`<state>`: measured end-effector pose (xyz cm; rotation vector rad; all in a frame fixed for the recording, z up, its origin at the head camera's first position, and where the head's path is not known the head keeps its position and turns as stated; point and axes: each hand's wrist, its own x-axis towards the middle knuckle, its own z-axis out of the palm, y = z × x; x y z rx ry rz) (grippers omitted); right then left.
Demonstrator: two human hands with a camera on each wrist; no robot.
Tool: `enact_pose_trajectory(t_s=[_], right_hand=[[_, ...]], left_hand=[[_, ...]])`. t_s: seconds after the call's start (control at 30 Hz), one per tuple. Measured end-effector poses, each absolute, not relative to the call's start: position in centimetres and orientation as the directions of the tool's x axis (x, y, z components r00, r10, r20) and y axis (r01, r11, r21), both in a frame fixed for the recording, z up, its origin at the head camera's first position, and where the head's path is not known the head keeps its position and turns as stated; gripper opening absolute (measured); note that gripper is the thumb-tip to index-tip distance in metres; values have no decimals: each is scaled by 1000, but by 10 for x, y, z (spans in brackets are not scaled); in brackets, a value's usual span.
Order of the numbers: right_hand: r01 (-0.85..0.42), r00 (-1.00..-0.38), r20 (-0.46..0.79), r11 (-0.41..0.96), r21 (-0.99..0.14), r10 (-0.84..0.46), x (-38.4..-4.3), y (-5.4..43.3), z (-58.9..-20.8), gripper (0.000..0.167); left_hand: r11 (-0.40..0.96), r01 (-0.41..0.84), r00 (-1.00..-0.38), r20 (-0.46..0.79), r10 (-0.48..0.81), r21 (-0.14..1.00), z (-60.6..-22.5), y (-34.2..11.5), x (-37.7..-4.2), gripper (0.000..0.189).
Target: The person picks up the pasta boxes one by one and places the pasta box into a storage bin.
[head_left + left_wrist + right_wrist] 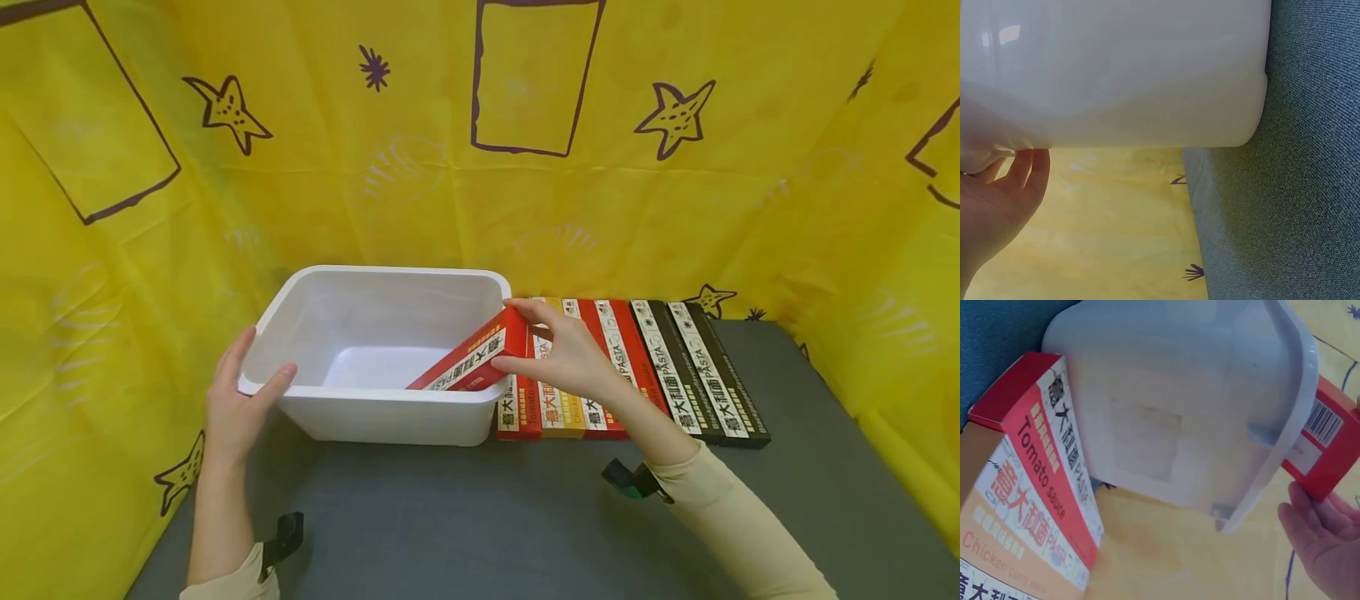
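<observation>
A white plastic bin [390, 417] stands upright on the dark table. At its left end, my left hand [238, 404] grips the rim, thumb over the edge; in the left wrist view, the fingers [1036, 175] touch the outside of the bin wall. My right hand [570, 354] pinches the upper end of a red pasta box [472, 354] between thumb and fingers. The box slants down to the left over the right rim, its lower part inside the bin and hidden by the front wall. In the right wrist view, its barcoded end [1329, 425] shows beyond the rim.
Several pasta boxes lie side by side right of the bin: red tomato sauce [1054, 456], yellow chicken curry [1022, 525], more red ones, and two black boxes [720, 375]. The right forearm reaches over part of this row. A yellow patterned cloth [450, 208] hangs behind.
</observation>
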<state>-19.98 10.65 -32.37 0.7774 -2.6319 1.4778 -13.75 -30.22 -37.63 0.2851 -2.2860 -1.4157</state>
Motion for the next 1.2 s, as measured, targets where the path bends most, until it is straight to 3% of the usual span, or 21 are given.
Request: enact_pose_trajectory(t_s=[0.4, 0.8, 1.03, 1.2], right_hand=[[-473, -864, 270, 500, -726, -425, -202, 103, -331, 75], [-611, -775, 313, 523, -594, -549, -206, 91, -334, 72], [-706, -681, 378, 424, -568, -627, -205, 84, -335, 47], [-691, -702, 390, 437, -576, -596, -202, 88, -335, 45]], left_hand=[[434, 48, -885, 240, -399, 899, -377, -302, -138, 73], [424, 49, -887, 235, -398, 904, -378, -303, -137, 74], [433, 44, -887, 235, -397, 901, -378, -303, -137, 74], [437, 33, -888, 227, -400, 899, -377, -302, -137, 74]])
